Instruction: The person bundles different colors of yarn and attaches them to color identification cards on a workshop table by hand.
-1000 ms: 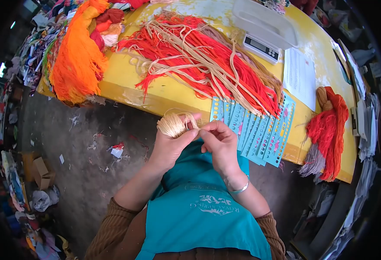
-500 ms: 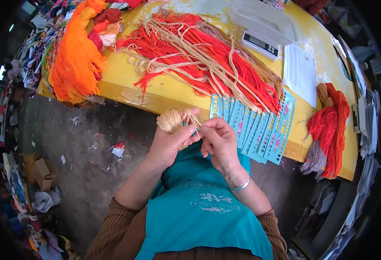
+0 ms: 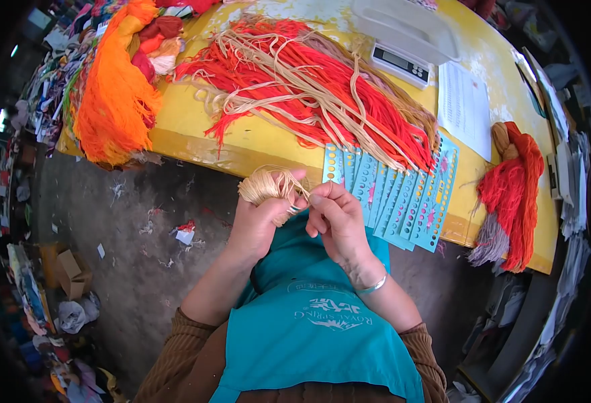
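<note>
A bundle of cream thread (image 3: 263, 186) sits in my left hand (image 3: 258, 225), with the fingers wrapped round it and loops standing up at its right end. My right hand (image 3: 339, 218) is closed in a pinch on strands at that end, close beside the left fingertips. Both hands are above my lap, just off the table's front edge. Beyond them, several blue punched cards (image 3: 403, 201) overlap at the edge, with red thread (image 3: 383, 121) and beige thread (image 3: 322, 101) running from their holes across the table.
Orange skeins (image 3: 117, 87) hang over the left of the yellow table (image 3: 181, 134). Red and grey skeins (image 3: 510, 195) hang at the right. A digital scale (image 3: 401, 64), a clear plastic tub (image 3: 410, 27) and a printed sheet (image 3: 465, 107) lie at the back. A cardboard box (image 3: 74, 274) stands on the floor.
The hands and thread bundle have shifted slightly left in view. My left hand's hold looks the same, and the right hand still pinches the strands.
</note>
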### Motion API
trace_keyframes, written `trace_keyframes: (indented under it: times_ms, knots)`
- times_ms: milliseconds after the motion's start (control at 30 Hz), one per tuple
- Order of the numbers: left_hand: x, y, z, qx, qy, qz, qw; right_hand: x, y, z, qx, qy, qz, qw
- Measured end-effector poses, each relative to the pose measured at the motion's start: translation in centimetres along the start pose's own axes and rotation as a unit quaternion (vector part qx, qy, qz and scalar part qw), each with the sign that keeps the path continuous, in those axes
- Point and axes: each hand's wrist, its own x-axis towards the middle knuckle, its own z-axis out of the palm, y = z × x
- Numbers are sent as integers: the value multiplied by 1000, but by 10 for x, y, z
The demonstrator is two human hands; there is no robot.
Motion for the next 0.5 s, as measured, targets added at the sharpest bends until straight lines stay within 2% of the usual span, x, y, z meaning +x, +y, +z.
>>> trace_keyframes:
  times_ms: [167, 267, 500]
  knots:
    - [0, 1, -11, -52, -60, -18, 997, -3, -8, 4, 25, -14, 24, 999]
    - [-2, 1, -3, 10, -29, -24, 999, -3, -7, 3, 2, -22, 23, 1000]
    - [-1, -5, -6, 39, -21, -3, 999, -1, -1, 1, -45, -26, 4, 999]
